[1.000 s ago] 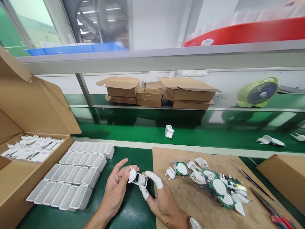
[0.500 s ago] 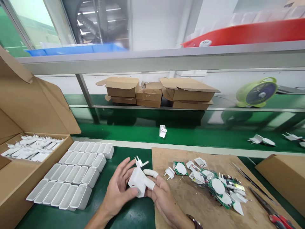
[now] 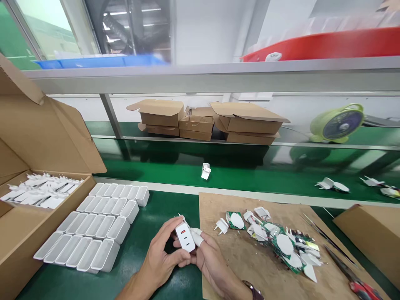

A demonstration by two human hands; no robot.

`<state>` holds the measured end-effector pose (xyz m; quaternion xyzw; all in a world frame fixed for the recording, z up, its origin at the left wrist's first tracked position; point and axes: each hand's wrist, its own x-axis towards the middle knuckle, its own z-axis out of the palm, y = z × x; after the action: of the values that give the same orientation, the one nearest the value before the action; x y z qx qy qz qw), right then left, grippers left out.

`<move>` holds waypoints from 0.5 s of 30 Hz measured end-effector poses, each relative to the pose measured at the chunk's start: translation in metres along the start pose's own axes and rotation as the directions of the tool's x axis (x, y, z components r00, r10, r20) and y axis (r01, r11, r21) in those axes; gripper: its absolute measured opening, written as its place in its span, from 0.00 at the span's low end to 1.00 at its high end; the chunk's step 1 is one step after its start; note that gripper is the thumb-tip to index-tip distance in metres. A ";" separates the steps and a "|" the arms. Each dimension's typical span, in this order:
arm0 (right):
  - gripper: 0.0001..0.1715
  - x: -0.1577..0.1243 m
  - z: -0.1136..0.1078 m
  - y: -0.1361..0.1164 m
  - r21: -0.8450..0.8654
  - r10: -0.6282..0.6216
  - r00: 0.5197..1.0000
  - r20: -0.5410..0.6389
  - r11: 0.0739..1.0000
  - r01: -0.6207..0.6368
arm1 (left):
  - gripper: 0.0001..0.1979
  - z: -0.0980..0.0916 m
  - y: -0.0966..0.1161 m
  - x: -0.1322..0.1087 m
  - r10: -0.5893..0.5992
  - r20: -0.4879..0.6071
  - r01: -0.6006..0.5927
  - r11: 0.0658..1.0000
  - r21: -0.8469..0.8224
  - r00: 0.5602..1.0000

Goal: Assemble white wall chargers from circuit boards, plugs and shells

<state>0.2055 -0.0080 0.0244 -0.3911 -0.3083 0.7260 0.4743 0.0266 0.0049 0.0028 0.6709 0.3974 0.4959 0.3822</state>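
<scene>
Between my two hands is a white charger [image 3: 185, 237], its port face turned up toward me with one red-orange port and two dark slots. My left hand [image 3: 164, 250] grips it from the left with fingers over the top and the thumb below. From the right, my right hand [image 3: 210, 254] holds its other side, with white covers on some fingertips. Part of the charger's plug side is hidden behind the fingers. Just right of my hands, a white plug piece [image 3: 222, 226] lies on the brown board [image 3: 243, 266], beside a green circuit board [image 3: 236, 220].
Rows of white open casings [image 3: 93, 225] stand at left, beside a carton [image 3: 71, 198] of white plug parts. More circuit boards [image 3: 284, 246], tweezers [image 3: 328, 239] and red-handled scissors [image 3: 353, 275] lie at right. A white charger [image 3: 206, 171] sits on the green belt [image 3: 156, 173] behind.
The charger has been turned in my hands, so its port face now shows and its plug prongs are mostly hidden. The items on the belt have shifted left.
</scene>
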 end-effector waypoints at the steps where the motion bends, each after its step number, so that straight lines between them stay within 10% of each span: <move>1: 0.30 0.001 0.000 0.000 0.003 0.004 1.000 -0.010 1.000 -0.004 | 0.37 0.000 0.000 0.000 0.017 0.009 -0.017 1.000 0.002 1.000; 7: 0.19 0.006 -0.007 -0.001 -0.236 -0.269 0.963 -0.002 0.936 0.261 | 0.37 0.003 0.003 -0.003 0.073 -0.024 -0.073 0.997 0.003 0.997; 12: 0.20 0.003 -0.021 0.002 -0.711 -0.524 0.806 0.276 0.453 0.538 | 0.26 0.001 -0.001 -0.002 0.048 -0.113 -0.043 0.998 0.047 0.992; 15: 0.25 -0.002 -0.025 0.003 -0.801 -0.506 0.814 0.286 0.340 0.493 | 0.15 -0.007 0.023 0.009 0.161 -0.318 -0.120 0.982 0.144 0.934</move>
<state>0.2259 -0.0095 0.0097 -0.4616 -0.7220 0.2969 0.4212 0.0255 0.0050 0.0284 0.6276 0.4361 0.6016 0.2325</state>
